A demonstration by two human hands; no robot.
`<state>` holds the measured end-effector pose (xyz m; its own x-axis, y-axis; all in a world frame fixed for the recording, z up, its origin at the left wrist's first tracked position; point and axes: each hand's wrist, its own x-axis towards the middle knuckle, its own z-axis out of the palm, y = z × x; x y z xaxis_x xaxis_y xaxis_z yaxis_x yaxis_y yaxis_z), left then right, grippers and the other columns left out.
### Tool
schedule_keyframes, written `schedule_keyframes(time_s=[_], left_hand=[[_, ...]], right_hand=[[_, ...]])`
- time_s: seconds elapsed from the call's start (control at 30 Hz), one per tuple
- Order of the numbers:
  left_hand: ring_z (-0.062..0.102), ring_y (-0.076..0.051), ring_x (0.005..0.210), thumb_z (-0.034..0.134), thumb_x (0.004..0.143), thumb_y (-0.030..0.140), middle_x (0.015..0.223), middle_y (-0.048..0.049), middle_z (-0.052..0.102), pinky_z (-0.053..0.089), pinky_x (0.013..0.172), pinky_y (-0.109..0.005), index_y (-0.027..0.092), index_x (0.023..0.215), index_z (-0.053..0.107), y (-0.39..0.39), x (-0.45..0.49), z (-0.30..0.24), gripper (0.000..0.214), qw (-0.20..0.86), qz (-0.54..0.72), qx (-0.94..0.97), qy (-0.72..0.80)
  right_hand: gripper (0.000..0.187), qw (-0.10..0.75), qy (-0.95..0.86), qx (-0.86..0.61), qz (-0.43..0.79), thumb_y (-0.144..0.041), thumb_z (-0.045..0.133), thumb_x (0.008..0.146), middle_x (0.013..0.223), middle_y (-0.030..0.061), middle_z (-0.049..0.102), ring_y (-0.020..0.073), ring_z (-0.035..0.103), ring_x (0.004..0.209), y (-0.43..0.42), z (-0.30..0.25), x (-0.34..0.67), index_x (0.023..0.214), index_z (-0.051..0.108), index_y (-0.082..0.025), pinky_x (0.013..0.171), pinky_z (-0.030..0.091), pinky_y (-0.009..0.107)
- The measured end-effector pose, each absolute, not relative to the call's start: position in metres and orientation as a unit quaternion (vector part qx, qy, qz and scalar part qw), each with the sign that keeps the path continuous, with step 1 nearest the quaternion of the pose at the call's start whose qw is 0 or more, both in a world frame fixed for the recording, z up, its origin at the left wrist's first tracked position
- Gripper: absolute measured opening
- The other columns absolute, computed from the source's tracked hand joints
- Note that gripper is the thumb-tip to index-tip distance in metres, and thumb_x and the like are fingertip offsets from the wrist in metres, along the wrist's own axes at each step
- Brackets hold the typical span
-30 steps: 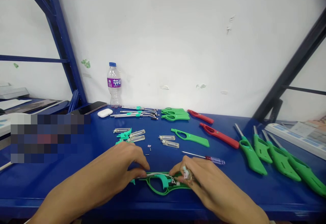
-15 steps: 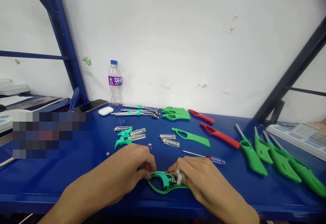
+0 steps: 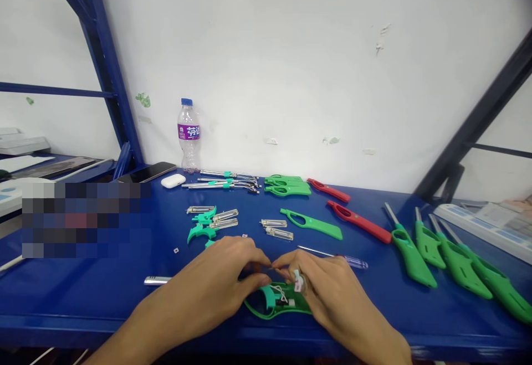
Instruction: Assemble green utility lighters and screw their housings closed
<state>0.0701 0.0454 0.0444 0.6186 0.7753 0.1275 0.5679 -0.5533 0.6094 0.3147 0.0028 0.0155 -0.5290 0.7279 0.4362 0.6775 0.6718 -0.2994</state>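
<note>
An open green lighter half-shell (image 3: 272,314) lies at the table's front, with a teal trigger (image 3: 271,297), white wires (image 3: 279,292) and a dark igniter part inside. My left hand (image 3: 228,273) is closed over its left end, thumb and finger pinched above the shell. What they pinch is too small to make out. My right hand (image 3: 328,284) meets it fingertip to fingertip, closed, with a clear fuel tank tucked in it; only the tank's pale valve end (image 3: 298,282) shows. A metal lighter tube (image 3: 156,280) sticks out left beyond my left hand.
Behind my hands lie clear fuel tanks (image 3: 279,234), teal triggers (image 3: 201,232), a green shell half (image 3: 313,224), red shell halves (image 3: 361,221) and a screwdriver (image 3: 353,261). Several green lighters (image 3: 415,257) lie at right. A bottle (image 3: 190,138) stands by the wall.
My left hand has moved right and slightly up towards my right fingertips, uncovering the metal tube. My right hand has lifted its fingers a little, exposing more of the shell.
</note>
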Motion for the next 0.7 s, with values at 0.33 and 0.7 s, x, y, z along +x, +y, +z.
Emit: schedule_keyframes(time_s=[0.33, 0.7], left_hand=[[0.063, -0.015, 0.076, 0.068, 0.098, 0.018, 0.084, 0.0046, 0.075, 0.042, 0.069, -0.026, 0.027, 0.092, 0.08, 0.0455, 0.0804, 0.0474, 0.016, 0.263, 0.213, 0.842, 0.42], [0.065, -0.017, 0.083, 0.066, 0.102, 0.025, 0.089, 0.0037, 0.076, 0.043, 0.079, -0.029, 0.026, 0.092, 0.077, 0.039, 0.0833, 0.0511, 0.015, 0.236, 0.247, 0.856, 0.387]], right_hand=[[0.034, 0.378, -0.781, -0.497, -0.027, -0.038, 0.059, 0.109, 0.068, -0.008, 0.048, 0.0139, 0.046, 0.056, 0.0012, 0.0121, 0.3137, 0.085, 0.038, -0.027, 0.057, 0.028, 0.03], [0.029, 0.284, -0.801, -0.521, 0.075, -0.032, 0.039, 0.115, 0.08, -0.0048, 0.063, 0.018, 0.06, 0.072, -0.0013, 0.0194, 0.3113, 0.089, 0.05, -0.027, 0.066, 0.032, 0.032]])
